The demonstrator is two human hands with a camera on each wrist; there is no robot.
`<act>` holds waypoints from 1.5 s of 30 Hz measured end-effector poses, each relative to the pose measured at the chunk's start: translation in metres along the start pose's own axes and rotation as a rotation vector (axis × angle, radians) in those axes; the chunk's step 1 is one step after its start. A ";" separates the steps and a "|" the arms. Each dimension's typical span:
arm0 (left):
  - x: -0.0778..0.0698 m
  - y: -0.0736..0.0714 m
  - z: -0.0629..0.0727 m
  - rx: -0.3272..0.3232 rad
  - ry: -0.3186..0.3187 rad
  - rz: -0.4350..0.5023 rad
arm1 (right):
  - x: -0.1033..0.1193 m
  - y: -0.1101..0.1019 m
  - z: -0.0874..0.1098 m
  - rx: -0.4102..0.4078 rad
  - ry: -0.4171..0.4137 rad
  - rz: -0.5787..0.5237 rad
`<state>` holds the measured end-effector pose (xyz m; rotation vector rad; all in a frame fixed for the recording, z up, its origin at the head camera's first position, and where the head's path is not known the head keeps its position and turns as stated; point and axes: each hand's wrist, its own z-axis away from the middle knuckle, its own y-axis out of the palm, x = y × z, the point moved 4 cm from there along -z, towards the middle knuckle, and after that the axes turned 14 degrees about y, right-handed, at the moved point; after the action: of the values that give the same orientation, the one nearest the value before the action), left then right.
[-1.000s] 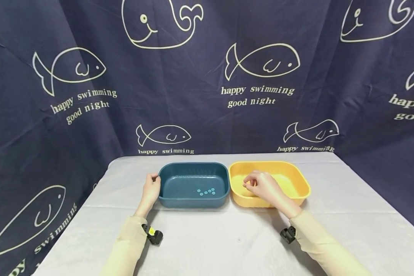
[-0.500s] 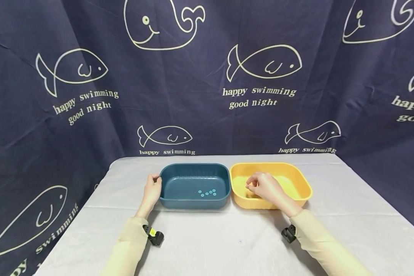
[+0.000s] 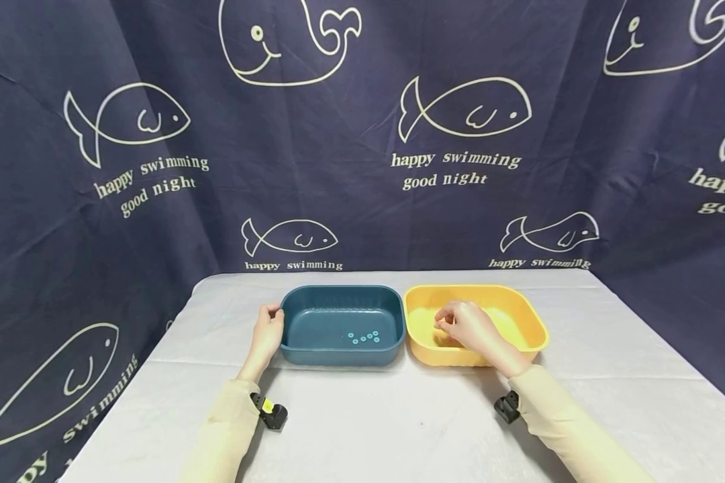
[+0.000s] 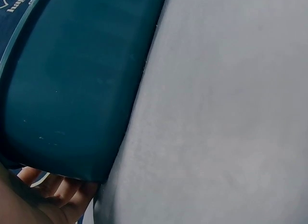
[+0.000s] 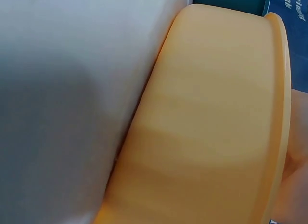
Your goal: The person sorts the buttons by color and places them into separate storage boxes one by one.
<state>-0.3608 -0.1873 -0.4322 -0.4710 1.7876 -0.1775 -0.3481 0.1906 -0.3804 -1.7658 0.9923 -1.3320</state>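
At the left end of a dark blue plastic bin (image 3: 338,358), my left hand (image 3: 268,332) grips the rim. In the left wrist view its fingers (image 4: 67,190) curl against the bin's end wall. Several small light-blue ring-like pieces (image 3: 363,339) lie on the bin's floor, toward the front right. My right hand (image 3: 468,325) reaches over the front rim of a yellow bin (image 3: 519,315), its fingers curled and thumb close to the index fingertip, pointing down inside. Whether a small thing sits between those fingertips I cannot tell. The right wrist view shows mostly the yellow bin's outer wall (image 5: 207,103).
Both bins stand side by side, nearly touching, on a table with a pale cloth (image 3: 350,422). A tiny pale round spot (image 3: 421,424) shows on the cloth in front. Behind hangs a navy curtain (image 3: 362,194) with fish drawings. Each wrist wears a black camera.
My right hand has shifted slightly right and deeper within the yellow bin. The left hand keeps its grip on the blue bin. The whole head view has drifted a little.
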 end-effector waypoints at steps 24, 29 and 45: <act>-0.003 -0.001 0.000 0.003 0.001 0.007 | -0.004 -0.003 0.007 0.000 0.018 -0.046; -0.004 -0.001 0.000 0.001 0.008 -0.003 | -0.001 -0.005 0.010 -0.025 -0.008 -0.092; -0.003 -0.001 -0.001 0.012 -0.014 -0.005 | 0.024 -0.009 0.030 -0.101 -0.153 -0.141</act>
<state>-0.3608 -0.1874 -0.4289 -0.4673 1.7714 -0.1875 -0.3135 0.1761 -0.3694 -2.0138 0.8778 -1.2279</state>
